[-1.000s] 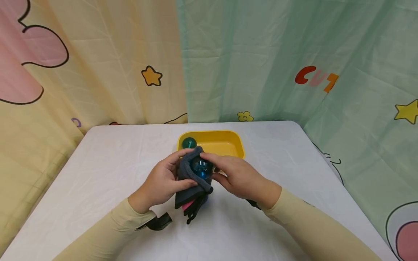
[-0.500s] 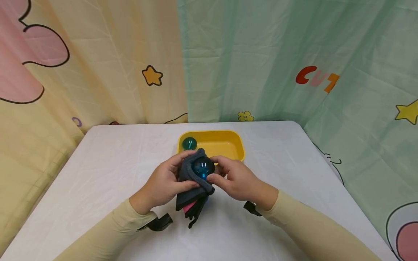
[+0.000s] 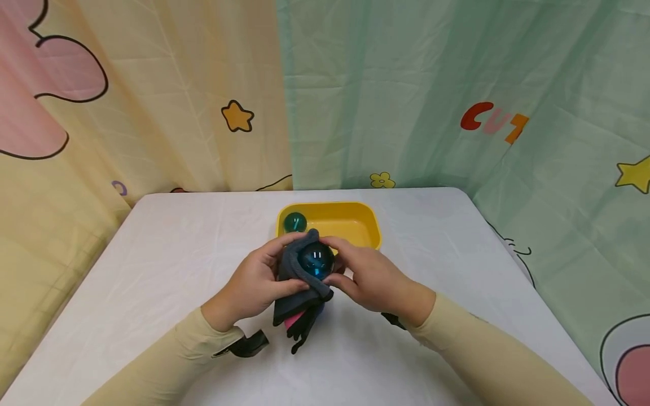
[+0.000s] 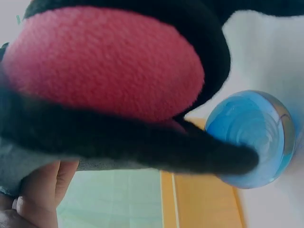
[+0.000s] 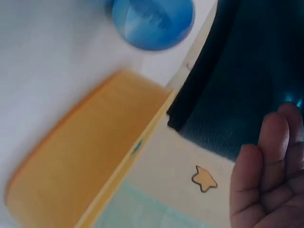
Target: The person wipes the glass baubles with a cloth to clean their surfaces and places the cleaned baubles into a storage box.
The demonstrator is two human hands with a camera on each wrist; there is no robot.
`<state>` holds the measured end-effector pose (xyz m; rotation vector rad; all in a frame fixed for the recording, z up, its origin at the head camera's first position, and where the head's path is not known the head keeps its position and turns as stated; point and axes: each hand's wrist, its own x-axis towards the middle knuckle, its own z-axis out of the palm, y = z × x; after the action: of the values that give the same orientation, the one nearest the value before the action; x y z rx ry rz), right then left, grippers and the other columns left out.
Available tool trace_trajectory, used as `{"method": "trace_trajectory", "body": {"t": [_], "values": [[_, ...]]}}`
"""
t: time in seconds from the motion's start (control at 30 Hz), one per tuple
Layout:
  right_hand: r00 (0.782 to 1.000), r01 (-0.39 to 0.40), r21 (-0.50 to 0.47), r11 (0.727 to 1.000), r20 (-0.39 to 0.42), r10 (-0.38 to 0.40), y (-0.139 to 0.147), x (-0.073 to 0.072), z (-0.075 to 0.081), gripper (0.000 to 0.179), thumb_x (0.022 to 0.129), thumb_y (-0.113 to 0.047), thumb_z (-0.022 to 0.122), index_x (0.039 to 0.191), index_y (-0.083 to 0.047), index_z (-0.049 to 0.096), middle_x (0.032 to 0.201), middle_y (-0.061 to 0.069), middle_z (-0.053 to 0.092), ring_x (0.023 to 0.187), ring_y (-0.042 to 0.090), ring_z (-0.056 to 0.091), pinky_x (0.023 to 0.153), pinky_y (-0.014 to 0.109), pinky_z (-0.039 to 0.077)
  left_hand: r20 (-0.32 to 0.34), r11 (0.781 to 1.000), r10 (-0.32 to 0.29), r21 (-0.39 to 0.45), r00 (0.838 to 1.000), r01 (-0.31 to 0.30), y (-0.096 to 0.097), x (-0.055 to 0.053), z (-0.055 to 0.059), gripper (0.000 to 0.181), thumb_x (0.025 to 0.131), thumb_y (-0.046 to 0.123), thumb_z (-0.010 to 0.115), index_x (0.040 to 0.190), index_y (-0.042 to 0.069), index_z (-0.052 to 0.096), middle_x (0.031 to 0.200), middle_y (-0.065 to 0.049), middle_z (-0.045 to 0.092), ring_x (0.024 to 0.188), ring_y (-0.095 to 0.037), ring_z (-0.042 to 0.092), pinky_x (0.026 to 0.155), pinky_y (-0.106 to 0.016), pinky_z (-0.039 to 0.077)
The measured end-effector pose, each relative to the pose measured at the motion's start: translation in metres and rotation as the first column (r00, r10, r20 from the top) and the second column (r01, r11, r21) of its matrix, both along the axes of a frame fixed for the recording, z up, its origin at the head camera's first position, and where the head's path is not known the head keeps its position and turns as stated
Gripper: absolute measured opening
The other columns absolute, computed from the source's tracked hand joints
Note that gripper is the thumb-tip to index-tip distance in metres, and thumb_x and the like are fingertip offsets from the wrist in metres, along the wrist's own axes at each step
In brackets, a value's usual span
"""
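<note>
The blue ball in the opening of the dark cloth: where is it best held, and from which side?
Probably by the bare round part of the blue ball, pinched at opposite edges, coming from the right. The dark cloth wraps its left side, where the left hand holds the cloth; on the right, the ball shows uncovered.

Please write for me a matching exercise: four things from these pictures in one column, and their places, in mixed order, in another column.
1. green transparent ball
2. glossy dark blue ball
3. dark grey cloth piece
4. yellow rectangular plastic tray

A. gripped by the left hand
B. directly on the white table
C. held by the right hand
D. inside the tray

Pairs: 1-D, 2-C, 3-A, 4-B
</note>
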<state>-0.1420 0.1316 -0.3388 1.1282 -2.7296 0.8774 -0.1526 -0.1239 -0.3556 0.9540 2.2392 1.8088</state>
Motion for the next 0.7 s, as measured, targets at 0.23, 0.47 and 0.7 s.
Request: {"method": "trace_trajectory", "body": {"t": [0.23,0.47,0.7], "values": [[0.950,0.064,-0.221,0.973,0.312,0.008,-0.003,0.000,-0.009,0.041,0.109,-0.022,0.059,0.145,-0.002,0.052,0.109,0.004,0.077,0.090,0.012,0.068,0.082,0.026,0.061,0.004,1.000,0.016,-0.024,1.000,-0.016,0.002,0.000,-0.002,0.077,0.086,0.001,0.085,0.153,0.011,0.049,0.142,-0.019,0.063,0.110,-0.024,0.070,0.094,-0.025,0.061],[0.999,-0.021,0.032,0.999,-0.049,0.023,0.001,-0.003,-0.001,0.073,0.100,-0.018,0.074,0.160,-0.011,0.033,0.132,0.005,0.071,0.101,0.015,0.071,0.093,0.031,0.062,-0.027,0.999,0.039,-0.031,0.999,-0.040,0.000,-0.001,-0.002,0.076,0.086,0.001,0.085,0.153,0.012,0.050,0.132,-0.018,0.068,0.101,-0.021,0.071,0.090,-0.026,0.062],[0.992,0.007,-0.040,0.999,0.127,-0.002,0.004,-0.004,0.001,0.057,0.101,-0.022,0.072,0.149,-0.007,0.046,0.104,0.001,0.077,0.087,0.011,0.069,0.078,0.026,0.060,-0.002,0.999,0.017,-0.040,1.000,-0.017,0.002,0.000,-0.002,0.077,0.087,0.001,0.085,0.154,0.011,0.049,0.140,-0.019,0.064,0.107,-0.024,0.071,0.092,-0.025,0.061]]}}
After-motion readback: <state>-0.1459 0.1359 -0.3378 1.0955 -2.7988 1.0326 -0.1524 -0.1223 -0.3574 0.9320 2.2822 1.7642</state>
